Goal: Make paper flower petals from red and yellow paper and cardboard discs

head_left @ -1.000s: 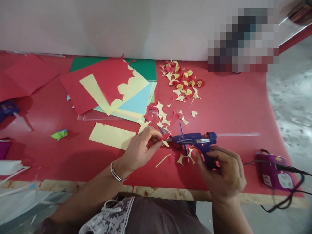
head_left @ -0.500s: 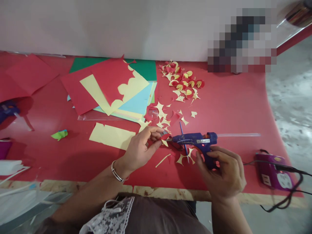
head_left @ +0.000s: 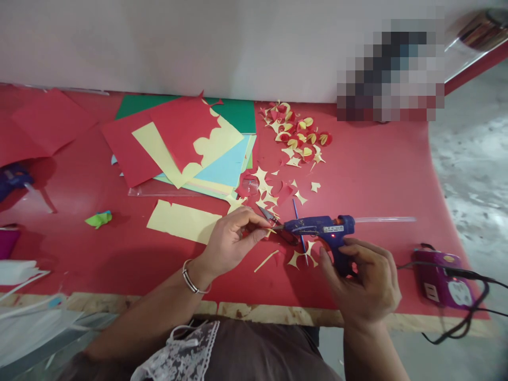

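My right hand [head_left: 363,278] grips the handle of a blue hot glue gun [head_left: 317,226], with a clear glue stick [head_left: 384,219] jutting from its back end. The gun's nozzle reaches the fingertips of my left hand [head_left: 238,238]. Pinched there is a small yellow paper piece [head_left: 271,231], mostly hidden by the fingers. Just beyond lie small scissors [head_left: 268,213], partly behind the hand and the gun. A thin blue stick [head_left: 295,208] passes under the gun. Curved yellow paper scraps [head_left: 294,260] lie below it.
Folded red and yellow paper pieces [head_left: 305,124] are heaped at the back. Stacked coloured sheets [head_left: 220,174] lie left of them, a yellow strip [head_left: 180,222] nearer. At right sits a purple box [head_left: 442,278] with black cables; at far left, another glue gun [head_left: 15,180].
The paper in my left fingers has turned, so its red part no longer shows and the scissors are more visible. Both hands stay nearly in place.
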Available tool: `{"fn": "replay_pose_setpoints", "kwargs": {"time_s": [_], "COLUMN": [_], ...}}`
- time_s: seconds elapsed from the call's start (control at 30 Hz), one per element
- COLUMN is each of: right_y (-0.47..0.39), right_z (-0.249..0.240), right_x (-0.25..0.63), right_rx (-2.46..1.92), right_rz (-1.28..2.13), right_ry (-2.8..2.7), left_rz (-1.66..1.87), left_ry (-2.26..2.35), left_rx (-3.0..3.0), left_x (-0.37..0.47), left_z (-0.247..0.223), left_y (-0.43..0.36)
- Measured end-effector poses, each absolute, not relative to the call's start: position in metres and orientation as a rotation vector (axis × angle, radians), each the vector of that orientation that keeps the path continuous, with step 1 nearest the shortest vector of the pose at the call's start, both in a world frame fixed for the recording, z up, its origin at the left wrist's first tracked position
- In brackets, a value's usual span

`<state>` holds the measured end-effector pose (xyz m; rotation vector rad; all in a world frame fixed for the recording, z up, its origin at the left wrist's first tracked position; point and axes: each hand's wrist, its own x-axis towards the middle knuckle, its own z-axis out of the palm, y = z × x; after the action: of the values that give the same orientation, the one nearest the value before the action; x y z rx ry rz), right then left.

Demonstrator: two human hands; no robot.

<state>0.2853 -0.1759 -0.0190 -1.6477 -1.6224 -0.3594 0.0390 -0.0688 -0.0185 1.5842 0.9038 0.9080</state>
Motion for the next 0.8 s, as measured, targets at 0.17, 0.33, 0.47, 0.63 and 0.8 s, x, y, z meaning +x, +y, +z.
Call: {"fn": "replay_pose_setpoints", "kwargs": {"time_s": [0.17, 0.33, 0.47, 0.63, 0.8], "right_y": [-0.181, -0.189, -0.188, -0.182, -0.181], "right_z": [-0.023, -0.034, -0.037, -0.045, -0.054], "right_x": [0.286, 0.299, 0.317, 0.343, 0.364], "right_rx": [-1.713, -1.835, -1.976, -2.079, -2.044], "right_rz": [-0.26, -0.142, -0.167, -0.274, -0.38], "right_ry": [-1.527, -1.329, -1.193, -1.1, -1.256], "left_rz": [0.822, 0.76, 0.762, 0.778, 0.773], "left_ry": [0.87, 0.864, 0.845, 0.825, 0.846], "left_rx": [1.263, 1.061, 0.934, 0.796, 0.741], "left_x": [0.042, 0.043, 0.043, 0.042, 0.04], "left_z": [-0.016, -0.018, -0.018, -0.014, -0.012], "left_y": [-0.067, -0.066, -0.066, -0.066, -0.066]}}
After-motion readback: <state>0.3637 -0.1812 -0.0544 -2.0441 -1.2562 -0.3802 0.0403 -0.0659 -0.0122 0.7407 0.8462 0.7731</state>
